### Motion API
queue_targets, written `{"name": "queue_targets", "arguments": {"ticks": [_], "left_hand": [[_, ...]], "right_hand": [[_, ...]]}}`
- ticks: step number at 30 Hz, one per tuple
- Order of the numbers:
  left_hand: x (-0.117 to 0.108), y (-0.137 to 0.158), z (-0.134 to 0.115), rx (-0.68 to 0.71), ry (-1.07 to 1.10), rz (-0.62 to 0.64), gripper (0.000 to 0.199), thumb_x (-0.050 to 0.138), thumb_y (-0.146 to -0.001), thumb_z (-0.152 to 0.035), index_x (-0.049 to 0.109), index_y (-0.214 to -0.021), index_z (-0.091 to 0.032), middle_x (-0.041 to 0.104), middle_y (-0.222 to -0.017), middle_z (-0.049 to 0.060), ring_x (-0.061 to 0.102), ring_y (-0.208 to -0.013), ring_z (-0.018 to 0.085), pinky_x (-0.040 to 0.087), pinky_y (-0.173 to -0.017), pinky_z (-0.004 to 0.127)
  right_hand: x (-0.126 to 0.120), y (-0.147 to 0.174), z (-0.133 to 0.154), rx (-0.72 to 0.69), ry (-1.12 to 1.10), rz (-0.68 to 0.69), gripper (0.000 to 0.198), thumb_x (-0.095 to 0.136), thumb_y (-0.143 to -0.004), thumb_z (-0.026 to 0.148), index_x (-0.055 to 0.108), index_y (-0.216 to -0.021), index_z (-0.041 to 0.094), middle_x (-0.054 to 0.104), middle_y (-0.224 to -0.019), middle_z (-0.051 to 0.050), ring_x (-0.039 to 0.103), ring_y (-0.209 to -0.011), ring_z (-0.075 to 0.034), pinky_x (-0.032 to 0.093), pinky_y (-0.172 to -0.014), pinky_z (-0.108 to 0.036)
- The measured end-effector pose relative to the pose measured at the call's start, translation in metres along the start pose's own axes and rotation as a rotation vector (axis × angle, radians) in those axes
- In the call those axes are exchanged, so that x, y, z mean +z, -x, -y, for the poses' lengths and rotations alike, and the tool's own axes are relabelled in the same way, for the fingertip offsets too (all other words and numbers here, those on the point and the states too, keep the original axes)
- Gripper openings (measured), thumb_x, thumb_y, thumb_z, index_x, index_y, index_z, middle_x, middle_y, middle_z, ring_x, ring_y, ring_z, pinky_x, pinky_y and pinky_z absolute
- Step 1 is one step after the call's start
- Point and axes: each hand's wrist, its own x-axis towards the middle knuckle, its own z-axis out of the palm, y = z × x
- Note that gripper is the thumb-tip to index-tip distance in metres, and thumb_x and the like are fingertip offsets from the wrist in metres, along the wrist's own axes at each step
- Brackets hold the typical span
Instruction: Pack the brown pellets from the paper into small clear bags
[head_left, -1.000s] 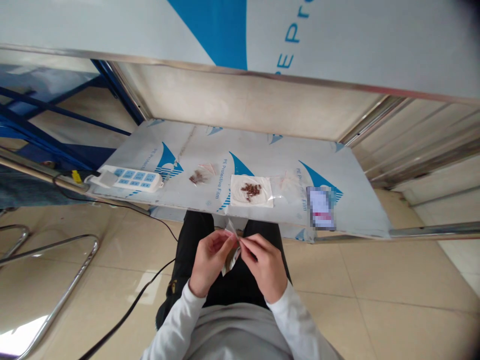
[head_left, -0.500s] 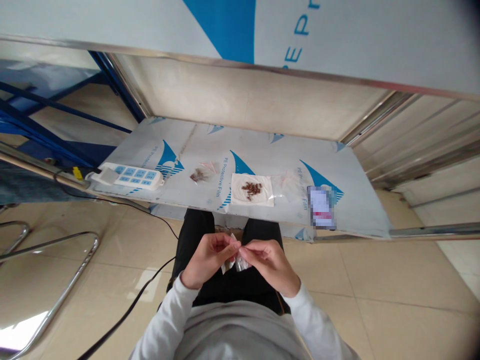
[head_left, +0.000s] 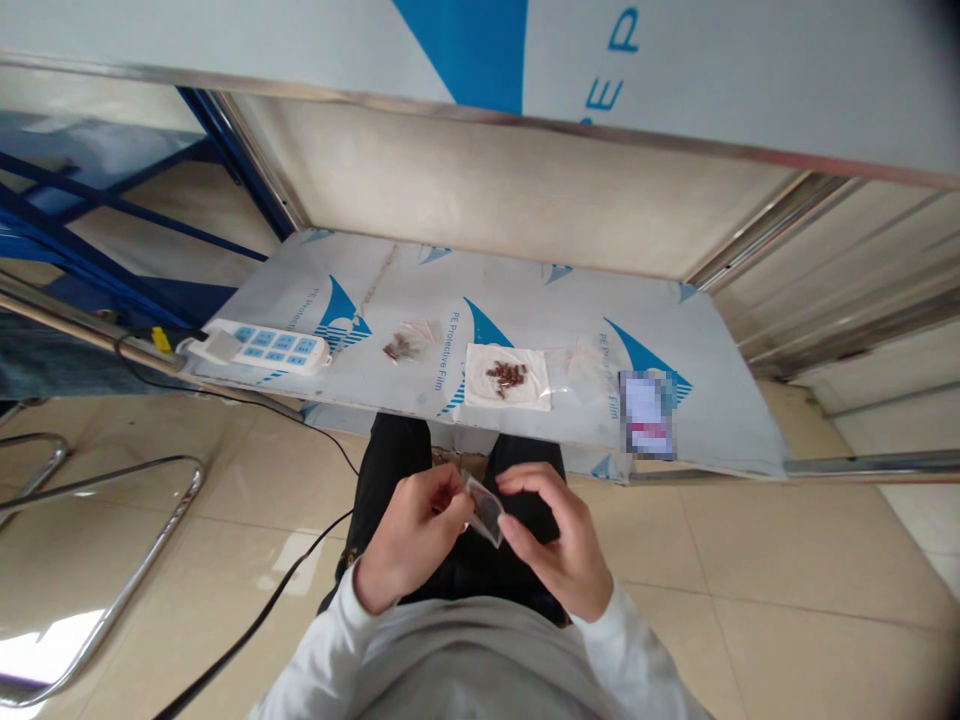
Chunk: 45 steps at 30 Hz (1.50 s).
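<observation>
A small clear plastic bag is over my lap, tilted, pinched at its left side between the thumb and fingers of my left hand. My right hand is at the bag's right edge with thumb and fingers apart, the thumb tip close to or touching the plastic. What the bag contains, if anything, I cannot make out. On the shelf ahead, a white paper napkin bears a pile of small brown pieces. Several clear bags lie just right of it.
Left of the napkin on the film-covered shelf are small bags with brown contents. A white power strip sits at the left end, its black cable running down. A blurred-out phone-like object lies right. Another panel overhangs.
My right hand's fingers have parted from their pinch and moved slightly right, away from my left hand. The bag is now more exposed between the hands, still in the left.
</observation>
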Motion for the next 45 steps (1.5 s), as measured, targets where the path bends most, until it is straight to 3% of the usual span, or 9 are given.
{"name": "queue_targets", "arguments": {"ticks": [2, 4, 8, 11, 18, 21, 24, 32, 45], "left_hand": [[-0.001, -0.004, -0.007, 0.023, 0.118, 0.095, 0.022, 0.047, -0.079, -0.029, 0.049, -0.060, -0.018, 0.052, -0.056, -0.001, 0.047, -0.053, 0.010, 0.036, -0.052, 0.022], [-0.003, -0.007, -0.013, 0.035, 0.159, 0.162, 0.021, 0.047, -0.080, -0.030, 0.051, -0.063, -0.017, 0.052, -0.056, -0.001, 0.047, -0.052, 0.010, 0.036, -0.052, 0.022], [-0.010, -0.010, -0.026, 0.099, -0.099, 0.112, 0.021, 0.049, -0.079, -0.030, 0.053, -0.063, -0.018, 0.052, -0.055, -0.001, 0.045, -0.050, 0.010, 0.031, -0.050, 0.022], [-0.017, -0.013, -0.035, 0.184, -0.417, -0.008, 0.024, 0.048, -0.081, -0.028, 0.050, -0.058, -0.019, 0.050, -0.053, -0.002, 0.042, -0.049, 0.010, 0.027, -0.052, 0.024], [-0.026, -0.025, -0.023, 0.213, -0.490, -0.330, 0.036, 0.036, -0.092, -0.036, 0.051, -0.064, -0.020, 0.056, -0.060, 0.000, 0.048, -0.054, 0.012, 0.030, -0.057, 0.024], [-0.024, -0.026, 0.001, 0.158, -0.412, -0.310, 0.042, 0.036, -0.092, -0.044, 0.052, -0.063, -0.020, 0.051, -0.052, -0.002, 0.045, -0.049, 0.011, 0.029, -0.054, 0.023], [-0.017, -0.023, 0.025, 0.109, -0.347, -0.240, 0.043, 0.037, -0.092, -0.047, 0.052, -0.062, -0.020, 0.051, -0.052, -0.003, 0.046, -0.048, 0.011, 0.029, -0.052, 0.023], [-0.015, -0.022, 0.058, -0.026, -0.359, -0.244, 0.041, 0.039, -0.091, -0.046, 0.053, -0.062, -0.021, 0.057, -0.058, -0.001, 0.051, -0.053, 0.013, 0.031, -0.056, 0.024], [-0.016, -0.041, 0.061, -0.061, -0.499, -0.250, 0.036, 0.042, -0.091, -0.040, 0.057, -0.065, -0.021, 0.067, -0.068, 0.003, 0.062, -0.065, 0.016, 0.034, -0.061, 0.024]], "right_hand": [[0.003, -0.003, -0.006, 0.002, -0.178, 0.089, 0.086, 0.081, -0.064, 0.049, 0.042, -0.136, 0.021, 0.051, -0.136, -0.014, 0.050, -0.124, -0.029, 0.041, -0.103, -0.042], [0.007, -0.008, -0.014, 0.006, -0.299, 0.183, 0.107, 0.086, -0.054, 0.052, 0.034, -0.143, 0.023, 0.048, -0.140, -0.014, 0.048, -0.127, -0.031, 0.038, -0.106, -0.044], [0.014, -0.017, -0.027, 0.060, -0.424, 0.210, 0.059, 0.080, -0.065, 0.045, 0.059, -0.117, 0.024, 0.067, -0.107, -0.006, 0.064, -0.098, -0.024, 0.049, -0.087, -0.036], [0.011, -0.025, -0.029, 0.086, -0.381, 0.188, 0.046, 0.078, -0.068, 0.042, 0.063, -0.106, 0.021, 0.068, -0.092, -0.004, 0.064, -0.084, -0.020, 0.050, -0.077, -0.032], [-0.038, -0.099, -0.052, 0.054, 0.276, 0.207, 0.041, 0.072, -0.074, 0.041, 0.064, -0.107, 0.018, 0.070, -0.084, -0.003, 0.063, -0.069, -0.016, 0.049, -0.064, -0.026], [-0.058, -0.149, -0.073, 0.059, 0.895, 0.359, 0.038, 0.066, -0.080, 0.041, 0.062, -0.112, 0.020, 0.070, -0.092, -0.003, 0.064, -0.075, -0.016, 0.048, -0.068, -0.025], [-0.060, -0.187, -0.087, 0.056, 1.179, 0.469, 0.034, 0.069, -0.076, 0.034, 0.065, -0.107, 0.019, 0.070, -0.102, -0.009, 0.064, -0.093, -0.023, 0.047, -0.075, -0.030], [-0.028, -0.216, -0.091, -0.081, 1.454, 0.676, 0.041, 0.072, -0.071, 0.022, 0.064, -0.110, 0.015, 0.063, -0.116, -0.017, 0.051, -0.114, -0.030, 0.040, -0.088, -0.040], [-0.026, -0.210, -0.078, -0.179, 1.473, 0.640, 0.034, 0.036, -0.090, 0.007, 0.066, -0.107, 0.010, 0.065, -0.111, -0.020, 0.052, -0.107, -0.029, 0.035, -0.087, -0.043]]}}
